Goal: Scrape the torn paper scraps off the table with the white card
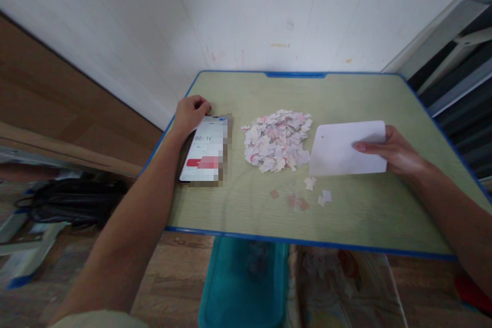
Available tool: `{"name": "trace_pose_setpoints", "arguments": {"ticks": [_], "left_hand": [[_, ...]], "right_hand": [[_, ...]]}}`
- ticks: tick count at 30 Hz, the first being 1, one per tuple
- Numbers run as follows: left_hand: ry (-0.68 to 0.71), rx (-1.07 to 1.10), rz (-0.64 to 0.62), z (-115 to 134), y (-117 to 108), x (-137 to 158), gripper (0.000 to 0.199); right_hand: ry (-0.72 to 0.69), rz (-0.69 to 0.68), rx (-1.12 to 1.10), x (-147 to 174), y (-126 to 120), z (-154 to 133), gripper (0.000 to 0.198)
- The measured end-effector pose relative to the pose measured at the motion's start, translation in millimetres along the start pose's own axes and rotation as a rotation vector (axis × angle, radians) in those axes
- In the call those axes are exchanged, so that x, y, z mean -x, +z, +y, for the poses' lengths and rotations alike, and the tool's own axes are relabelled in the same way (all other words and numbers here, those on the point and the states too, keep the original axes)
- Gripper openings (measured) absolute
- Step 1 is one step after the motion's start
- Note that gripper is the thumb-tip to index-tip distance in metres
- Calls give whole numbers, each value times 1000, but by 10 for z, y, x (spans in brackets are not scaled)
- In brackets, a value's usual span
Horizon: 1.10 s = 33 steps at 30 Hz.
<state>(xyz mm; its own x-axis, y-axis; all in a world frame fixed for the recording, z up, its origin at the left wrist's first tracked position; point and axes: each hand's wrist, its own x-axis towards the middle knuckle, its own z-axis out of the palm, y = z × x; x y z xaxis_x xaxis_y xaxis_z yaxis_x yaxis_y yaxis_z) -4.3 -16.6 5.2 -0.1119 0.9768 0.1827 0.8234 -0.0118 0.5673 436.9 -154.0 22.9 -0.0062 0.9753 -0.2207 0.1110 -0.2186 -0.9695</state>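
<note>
My right hand (400, 149) grips a flat white card (342, 149) with rounded corners, the thumb on top and the fingers hidden beneath. The card's left edge is close beside a heap of small torn paper scraps (279, 138), mostly white with some pink. A few loose scraps (310, 183) lie in front of the heap. My left hand (192, 113) rests at the table's left edge with its fingers curled in, by the top end of a smartphone (203, 148). The phone lies face up and shows a timer and a red button; part of it is blurred.
The table (369, 220) has a blue rim and stands against a white wall (246, 15). Below its front edge are a teal bin (242, 287) and a patterned bag or box with scraps inside. Cardboard (69, 92) leans at left; a metal frame (453, 46) stands at right.
</note>
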Motion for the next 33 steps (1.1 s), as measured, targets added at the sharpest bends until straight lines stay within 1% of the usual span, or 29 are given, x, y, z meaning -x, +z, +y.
{"name": "trace_pose_setpoints", "arguments": {"ticks": [2,6,8,11,14,15,18,20,22,26,29,33], "left_hand": [[4,-2,1,-25,8,-10,11],[21,3,7,-49,15,-16,11],[23,9,8,-42,13,-11,10],[18,19,3,-25,9,-4,10],[2,16,2,-21,8,-5,11],[-2,14,3,-23,8,-7,11],[7,12,6,-38,13,-16,10],[19,10,6,-50,16,-22,10],[31,7,7,-59,20,-27,10],[49,-4,18,-56,22,-27,10],[42,-5,18,-42,19,-19,10],[26,-3,9,-35,17,-15,10]], "right_hand": [[3,10,5,-2,-15,0,20],[34,-70,63,8,-38,-5,19],[23,-94,61,16,-37,-14,18],[-15,-93,53,26,-30,-34,19],[8,-125,98,33,-25,-39,19],[9,-113,102,34,-19,-31,20],[-43,7,68,32,28,24,23],[-73,57,63,23,79,66,28],[-90,65,90,10,130,90,31],[-97,63,116,2,173,71,29],[-56,24,59,14,156,55,27],[-64,48,-31,17,136,80,26]]}}
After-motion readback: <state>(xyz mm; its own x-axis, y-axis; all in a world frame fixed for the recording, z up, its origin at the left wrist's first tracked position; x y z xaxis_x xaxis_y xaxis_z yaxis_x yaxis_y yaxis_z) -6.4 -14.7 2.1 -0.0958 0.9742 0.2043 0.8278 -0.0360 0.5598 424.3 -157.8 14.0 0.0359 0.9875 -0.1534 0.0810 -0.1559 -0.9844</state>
